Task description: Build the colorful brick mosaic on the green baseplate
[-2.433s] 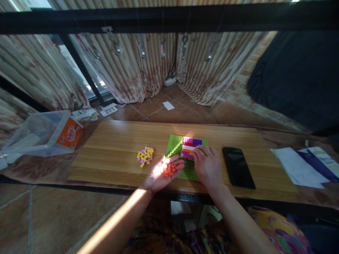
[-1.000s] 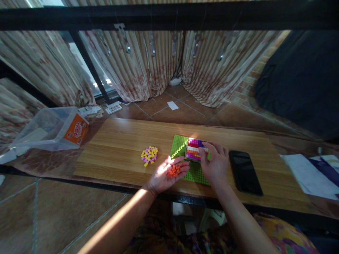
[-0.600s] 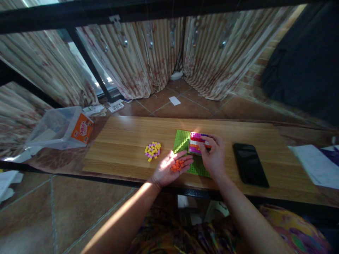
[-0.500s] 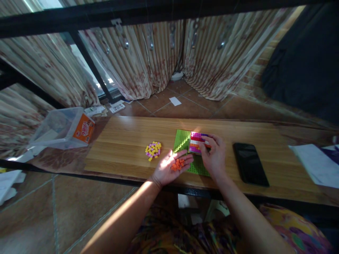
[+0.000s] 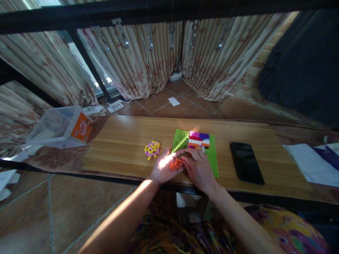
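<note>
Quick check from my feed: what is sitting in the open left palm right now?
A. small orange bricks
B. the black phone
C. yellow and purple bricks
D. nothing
A: the left hand lies palm up at the table's near edge with a small heap of orange bricks in it, and the right hand reaches its fingertips to that heap. The yellow and purple bricks lie apart on the table.

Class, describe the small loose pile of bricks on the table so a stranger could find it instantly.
On the wooden tabletop, look left of the green baseplate. The loose pile lies there, untouched; unlike the orange bricks in the left hand, it is yellow and pink.
</note>
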`<action>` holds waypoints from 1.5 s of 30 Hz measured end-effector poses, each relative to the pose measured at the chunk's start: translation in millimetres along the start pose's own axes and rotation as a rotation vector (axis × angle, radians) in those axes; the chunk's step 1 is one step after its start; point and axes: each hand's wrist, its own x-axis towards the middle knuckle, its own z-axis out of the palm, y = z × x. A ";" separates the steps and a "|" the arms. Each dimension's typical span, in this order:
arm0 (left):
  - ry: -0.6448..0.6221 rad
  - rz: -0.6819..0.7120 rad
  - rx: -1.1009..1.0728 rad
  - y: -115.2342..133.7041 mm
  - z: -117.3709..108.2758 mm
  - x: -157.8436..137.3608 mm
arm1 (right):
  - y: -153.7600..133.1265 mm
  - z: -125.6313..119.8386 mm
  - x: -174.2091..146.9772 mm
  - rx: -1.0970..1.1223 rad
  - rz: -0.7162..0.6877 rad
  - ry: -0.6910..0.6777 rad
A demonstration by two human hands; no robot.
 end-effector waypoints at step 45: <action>0.016 0.034 0.124 -1.6 -5.7 -0.8 | 60.8 2.3 8.9 0.461 0.498 0.449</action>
